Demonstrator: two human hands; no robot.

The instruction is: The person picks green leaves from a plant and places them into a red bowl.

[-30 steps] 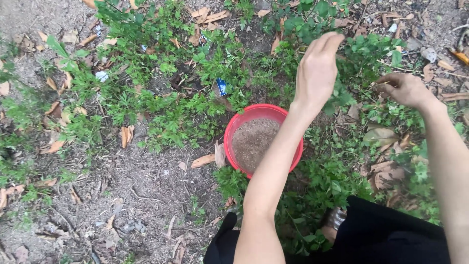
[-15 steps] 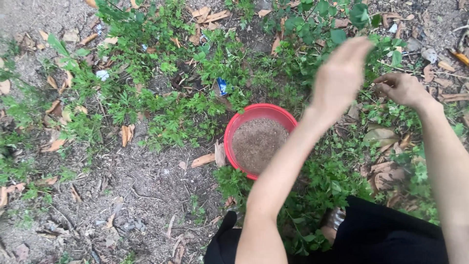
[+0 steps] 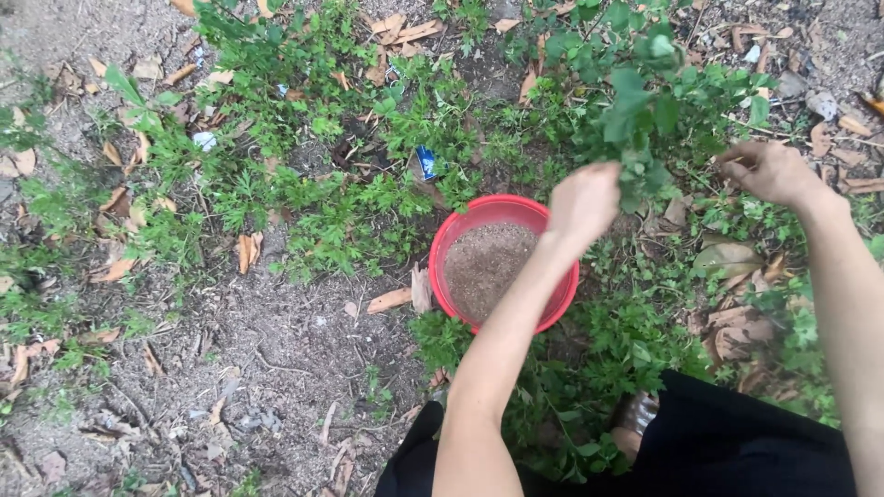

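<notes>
Setting: outdoor ground of bare grey-brown soil (image 3: 276,359), strewn with dry tan fallen leaves (image 3: 247,250) and covered across the upper half by low green feathery weeds (image 3: 341,216); a small blue scrap of wrapper (image 3: 425,162) lies among the weeds just above the bowl.

Vessel: round red plastic bowl (image 3: 447,241) standing upright on the soil, filled near its rim with a brown granular material (image 3: 483,267).

Plant: leafy green shrub sprig with broad leaves (image 3: 645,110), rising up and to the right of the bowl.

Left hand (image 3: 583,201): forearm runs from the lower centre up across the bowl's right side; the hand is curled into a loose fist just over the bowl's upper right rim, its fingers closed at the base of the shrub sprig, touching its lowest leaves; whether a stem is truly clasped cannot be told.

Right hand (image 3: 772,171): forearm enters from the right edge; fingers pinched together at the sprig's right side, what they hold too small to tell.

Foreground: black cloth garment (image 3: 727,442) at the bottom edge
</notes>
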